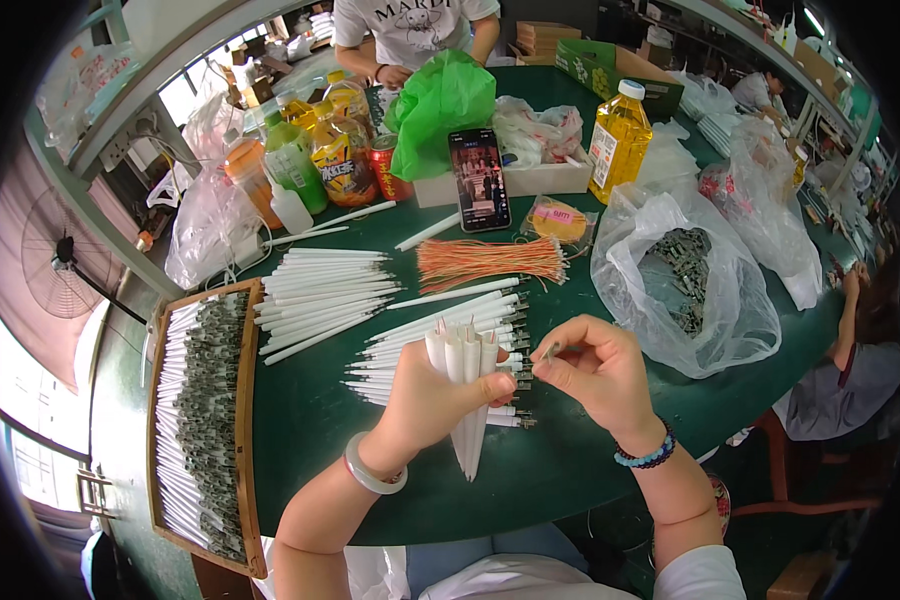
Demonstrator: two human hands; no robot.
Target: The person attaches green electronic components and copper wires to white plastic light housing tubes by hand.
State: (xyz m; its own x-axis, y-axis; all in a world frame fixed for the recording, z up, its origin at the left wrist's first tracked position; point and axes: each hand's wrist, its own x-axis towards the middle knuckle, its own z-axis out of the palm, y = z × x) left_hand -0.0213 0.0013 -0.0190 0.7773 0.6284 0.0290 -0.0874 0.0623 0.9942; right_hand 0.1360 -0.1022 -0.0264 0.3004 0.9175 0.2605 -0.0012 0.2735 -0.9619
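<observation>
My left hand (418,400) is closed round several white tubes (472,440), held upright in a bundle, with thin wire ends showing at some of their tops. Just to the right, my right hand (602,375) pinches a small grey part (548,353) between thumb and fingers; its exact kind is too small to tell. Beneath my hands lies a row of white tubes (395,352) with grey metal ends pointing right. Beyond them is a bundle of orange wires (490,262). On the right, an open clear plastic bag (715,350) holds many small grey metal parts (682,265).
A wooden tray (248,420) of metal-ended tubes stands left. Plain white tubes (320,290) lie beside it. Behind are a propped phone (480,185), bottles (342,160), a yellow bottle (620,145) and a green bag (445,110). Another person (415,30) stands across the table.
</observation>
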